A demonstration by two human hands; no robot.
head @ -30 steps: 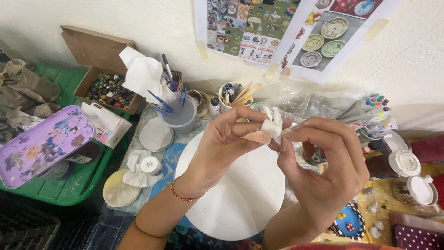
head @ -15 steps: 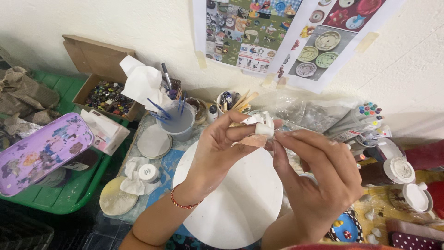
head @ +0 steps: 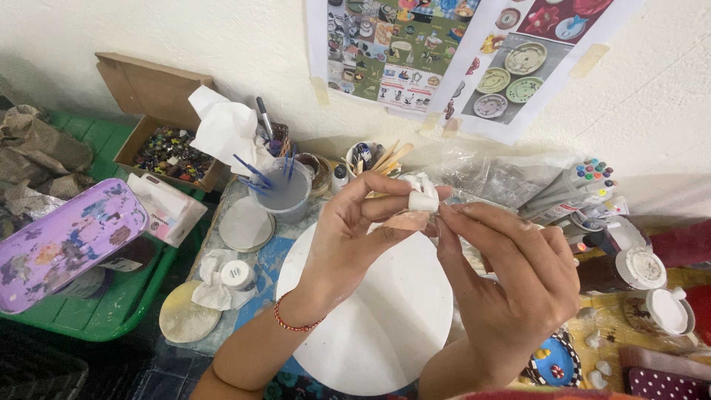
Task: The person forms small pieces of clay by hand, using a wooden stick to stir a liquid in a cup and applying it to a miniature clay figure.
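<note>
Small white clay piece (head: 424,198) held up in the air above the round white board (head: 370,311), pinched between both hands. Left hand (head: 355,237): thumb and forefinger closed on the piece from the left and top. Right hand (head: 511,274): fingertips (head: 448,211) meet it from the right, pressing or pulling at a thin tan flap just under it; remaining fingers loosely curled.

Handling, as a judgement: very light, likely soft or brittle, with thin projecting bits on top that could snap or dent. Best held by the thicker lower body with finger pads, light pressure, not by the projections. Surface looks matte, not slippery.

Surface: cluttered worktable with patterned blue cloth. Behind the board, a clear cup of cloudy water (head: 285,194) with blue-handled brushes, a jar of wooden sticks (head: 370,157), crumpled tissue (head: 222,127). Left: green tray (head: 111,311), purple flowered tin (head: 63,241), cardboard box of coloured beads (head: 167,152). Right: bundle of markers (head: 581,185), white-lidded jars (head: 644,268).

Room: white plaster wall, taped-up printed sheets of pottery pictures (head: 459,55).
</note>
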